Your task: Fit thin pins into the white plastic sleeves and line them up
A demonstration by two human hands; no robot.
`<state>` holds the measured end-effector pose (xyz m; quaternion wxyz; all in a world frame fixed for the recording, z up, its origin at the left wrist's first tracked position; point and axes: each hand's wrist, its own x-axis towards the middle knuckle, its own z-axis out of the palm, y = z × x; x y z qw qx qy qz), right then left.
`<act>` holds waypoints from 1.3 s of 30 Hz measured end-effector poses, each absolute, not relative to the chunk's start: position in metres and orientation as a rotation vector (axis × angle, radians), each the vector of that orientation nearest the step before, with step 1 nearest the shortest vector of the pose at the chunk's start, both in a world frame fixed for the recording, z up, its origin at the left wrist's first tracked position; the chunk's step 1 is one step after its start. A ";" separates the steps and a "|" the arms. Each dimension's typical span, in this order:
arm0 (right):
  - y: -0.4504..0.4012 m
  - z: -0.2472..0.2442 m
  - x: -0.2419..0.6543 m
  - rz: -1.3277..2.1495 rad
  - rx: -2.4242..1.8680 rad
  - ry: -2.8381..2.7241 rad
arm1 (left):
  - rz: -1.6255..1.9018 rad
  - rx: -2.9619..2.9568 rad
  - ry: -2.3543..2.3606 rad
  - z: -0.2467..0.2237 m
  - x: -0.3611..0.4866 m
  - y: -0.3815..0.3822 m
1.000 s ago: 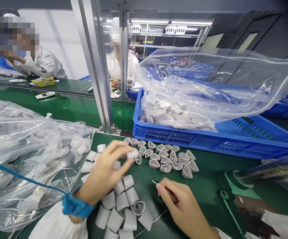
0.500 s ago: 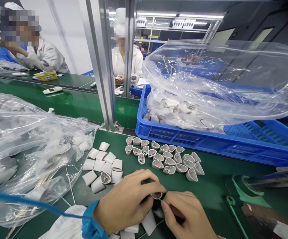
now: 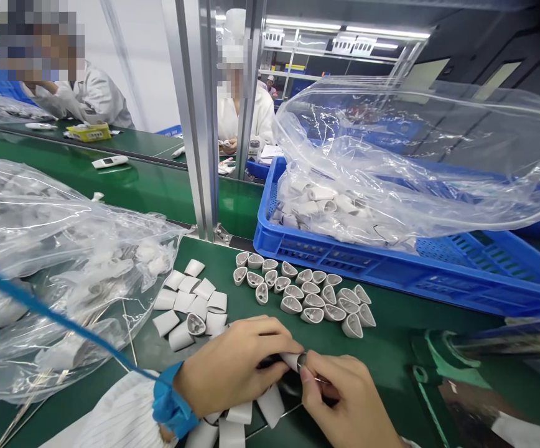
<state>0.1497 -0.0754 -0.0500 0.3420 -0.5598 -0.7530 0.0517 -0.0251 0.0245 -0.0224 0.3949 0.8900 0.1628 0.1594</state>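
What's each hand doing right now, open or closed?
Left hand: closed, holding a white hollow moulded part.
Right hand: closed, pinching a thin pin.

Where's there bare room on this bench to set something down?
Bare green work surface lies right of the grey-white cups, between the blue plastic crate and the right hand. A narrow strip separates the cups from the white sleeves. It's crowded on the left: the sleeves, clear plastic bag and left hand fill the surface.

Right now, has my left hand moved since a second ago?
Yes: the left hand has moved right and toward you, judged against the blue crate.
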 end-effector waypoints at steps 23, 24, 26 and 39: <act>-0.078 -0.046 0.147 0.376 -1.565 -1.858 | 0.364 2.276 0.358 -0.033 -0.030 0.030; -0.078 -0.046 0.147 0.375 -1.573 -1.859 | 0.362 2.283 0.358 -0.033 -0.030 0.030; -0.078 -0.046 0.147 0.383 -1.585 -1.868 | 0.345 2.292 0.355 -0.032 -0.030 0.030; -0.076 -0.049 0.146 0.294 -1.567 -1.801 | 0.438 2.247 0.328 -0.032 -0.029 0.035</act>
